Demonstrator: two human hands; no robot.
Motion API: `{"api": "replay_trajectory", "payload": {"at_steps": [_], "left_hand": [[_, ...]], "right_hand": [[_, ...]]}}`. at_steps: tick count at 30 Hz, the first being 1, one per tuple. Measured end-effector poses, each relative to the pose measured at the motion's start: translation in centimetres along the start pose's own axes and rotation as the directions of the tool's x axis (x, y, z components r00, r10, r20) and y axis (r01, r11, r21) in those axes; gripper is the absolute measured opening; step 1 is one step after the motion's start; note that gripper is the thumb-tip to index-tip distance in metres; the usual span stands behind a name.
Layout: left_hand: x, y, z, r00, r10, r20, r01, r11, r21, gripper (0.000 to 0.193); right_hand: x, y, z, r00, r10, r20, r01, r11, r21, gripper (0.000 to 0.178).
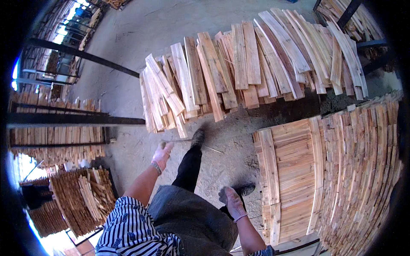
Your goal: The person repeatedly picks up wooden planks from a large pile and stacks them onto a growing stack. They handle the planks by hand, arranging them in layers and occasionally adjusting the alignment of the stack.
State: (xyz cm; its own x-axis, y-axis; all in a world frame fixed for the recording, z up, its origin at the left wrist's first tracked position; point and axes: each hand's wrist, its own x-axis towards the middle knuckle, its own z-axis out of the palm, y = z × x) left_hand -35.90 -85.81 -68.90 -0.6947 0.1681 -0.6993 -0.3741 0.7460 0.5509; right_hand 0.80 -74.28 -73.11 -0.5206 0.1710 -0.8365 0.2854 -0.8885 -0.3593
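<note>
My left hand (pixel 161 156), in a pale work glove, hangs over the floor just short of the near left end of a long pile of boards (pixel 205 72). Its fingers are loosely apart, with nothing plainly held. My right hand (pixel 233 202), in a pale glove with dark grey fingertips, hangs by my right leg, left of a stack of boards (pixel 294 170). Its fingers are loosely bent and hold nothing I can see. The piled boards are pale, bare wood, lying side by side and overlapping at uneven angles. Neither hand touches them.
Thin wood strips (pixel 213 149) lie on the dusty concrete floor (pixel 115 47) near my forward boot (pixel 197 138). Dark metal bars (pixel 77 120) run from the left toward the pile. More stacked wood (pixel 81 200) stands at the left. Another board heap (pixel 358 21) lies far right.
</note>
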Motion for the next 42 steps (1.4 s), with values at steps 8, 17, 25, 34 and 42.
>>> {"api": "replay_trajectory", "payload": {"at_steps": [8, 17, 25, 34, 42], "left_hand": [[23.2, 12.3, -2.8, 0.976, 0.062, -0.210, -0.033, 0.990, 0.139, 0.130], [26.8, 13.6, 1.6, 0.897, 0.113, -0.427, -0.036, 0.982, 0.183, 0.113], [20.4, 15.7, 0.8, 0.938, 0.336, -0.085, -0.340, 0.940, -0.042, 0.107], [25.7, 15.8, 4.1, 0.961, 0.156, 0.227, -0.056, 0.919, -0.391, 0.094], [29.5, 19.3, -10.4, 0.884, 0.126, 0.450, -0.029, 0.976, -0.216, 0.057]], "right_hand": [[20.9, -10.7, 17.4, 0.993, -0.108, 0.039, 0.090, 0.941, 0.328, 0.078], [32.7, -17.9, 23.4, 0.939, -0.033, -0.342, 0.233, 0.794, 0.562, 0.069], [31.5, -16.1, 22.7, 0.943, -0.024, -0.331, 0.198, 0.841, 0.503, 0.062], [31.9, -21.2, 27.0, 0.788, 0.006, -0.616, 0.358, 0.810, 0.465, 0.056], [26.3, -17.2, 40.9, 0.888, 0.026, -0.458, 0.044, 0.989, 0.140, 0.062]]}}
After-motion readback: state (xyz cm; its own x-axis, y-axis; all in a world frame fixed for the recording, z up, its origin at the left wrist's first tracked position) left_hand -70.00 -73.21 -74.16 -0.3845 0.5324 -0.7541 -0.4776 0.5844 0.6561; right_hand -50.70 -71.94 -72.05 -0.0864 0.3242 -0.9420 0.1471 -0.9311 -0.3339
